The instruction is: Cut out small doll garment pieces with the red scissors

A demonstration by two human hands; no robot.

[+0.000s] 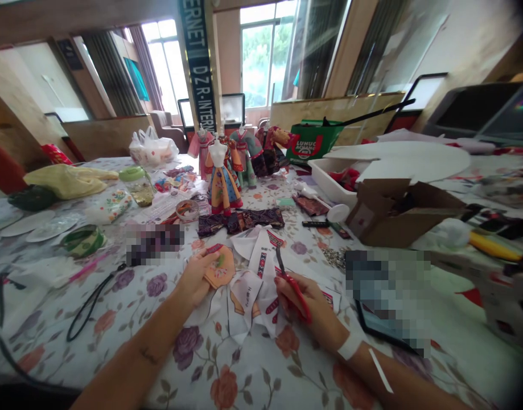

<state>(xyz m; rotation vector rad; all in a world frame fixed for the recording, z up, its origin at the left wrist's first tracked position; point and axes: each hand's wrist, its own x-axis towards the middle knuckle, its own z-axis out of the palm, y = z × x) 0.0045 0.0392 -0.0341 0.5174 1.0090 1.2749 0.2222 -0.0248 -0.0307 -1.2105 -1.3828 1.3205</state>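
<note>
My left hand (198, 279) is closed on an orange cut fabric piece (222, 265) with a red edge and a printed flower. In my right hand (301, 299) is a pair of red-handled scissors (296, 287), their dark blades pointing up and away from me. White printed fabric scraps (246, 296) with red patterned strips lie between and under my hands. Another orange piece shows partly beneath them. Just beyond the scraps rests a folded dark patterned cloth (255, 220). Behind it stands a small white dress form (223, 182) in an orange and blue skirt.
More small dressed forms (246, 151) stand at the back. To the right are a cardboard box (384, 213), a white bin (329, 176) and a tablet (384, 313). On the left lie a green tape roll (82, 242), a lidded jar (137, 187) and a black cord loop (90, 307).
</note>
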